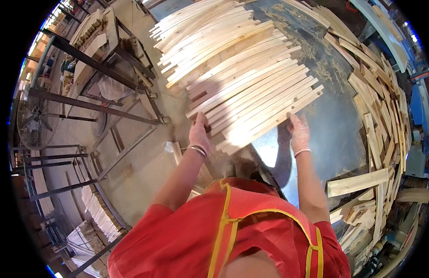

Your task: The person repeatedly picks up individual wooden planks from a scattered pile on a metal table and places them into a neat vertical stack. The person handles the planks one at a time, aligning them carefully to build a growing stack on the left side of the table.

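Note:
Pale wooden strips (251,78) lie side by side in a wide, uneven layer in front of me, their ends staggered. My left hand (199,135), in a light knit glove, is closed at the left ends of the nearer strips, fingers curled against the wood. My right hand (299,134), gloved the same way, pinches the near edge of the closest strip toward its right end. The strips hide part of the fingertips of both hands. Under the right hand shows a dark, shiny metal table (335,125).
A long heap of loose wooden offcuts (369,111) curves along the right side of the table, with one wider board (358,183) nearer me. Sawdust (307,30) covers the table's far part. On the left stand dark metal frames (98,104) and a floor fan (34,116).

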`<state>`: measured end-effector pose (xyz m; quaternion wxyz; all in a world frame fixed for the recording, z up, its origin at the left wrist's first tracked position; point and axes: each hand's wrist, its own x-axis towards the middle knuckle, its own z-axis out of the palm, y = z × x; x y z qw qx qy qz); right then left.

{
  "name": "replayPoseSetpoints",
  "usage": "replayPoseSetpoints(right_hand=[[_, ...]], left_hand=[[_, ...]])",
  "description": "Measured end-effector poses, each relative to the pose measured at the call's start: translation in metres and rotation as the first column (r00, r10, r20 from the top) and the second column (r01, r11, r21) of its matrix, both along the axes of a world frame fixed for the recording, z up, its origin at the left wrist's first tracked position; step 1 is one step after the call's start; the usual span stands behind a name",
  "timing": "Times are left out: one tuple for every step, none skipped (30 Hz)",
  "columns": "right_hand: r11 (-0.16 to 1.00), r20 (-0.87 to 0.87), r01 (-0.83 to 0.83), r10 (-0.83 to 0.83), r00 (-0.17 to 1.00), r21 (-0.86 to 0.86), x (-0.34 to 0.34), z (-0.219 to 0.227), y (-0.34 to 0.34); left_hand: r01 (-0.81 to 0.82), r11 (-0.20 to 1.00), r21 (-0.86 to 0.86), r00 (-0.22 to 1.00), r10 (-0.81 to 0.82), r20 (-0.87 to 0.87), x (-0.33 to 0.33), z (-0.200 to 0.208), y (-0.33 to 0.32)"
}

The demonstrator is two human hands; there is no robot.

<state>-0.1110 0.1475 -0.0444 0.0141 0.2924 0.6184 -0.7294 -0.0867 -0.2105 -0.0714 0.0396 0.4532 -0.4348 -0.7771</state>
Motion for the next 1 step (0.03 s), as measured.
replayPoseSetpoints(right_hand=[[1.0,-0.006,0.011,-0.011,1.0,-0.006,-0.0047,-0.0027,0.0102]], left_hand=[[0.01,1.0,-0.003,1.0,-0.01,0.006,0.0,0.0002,-0.0008]])
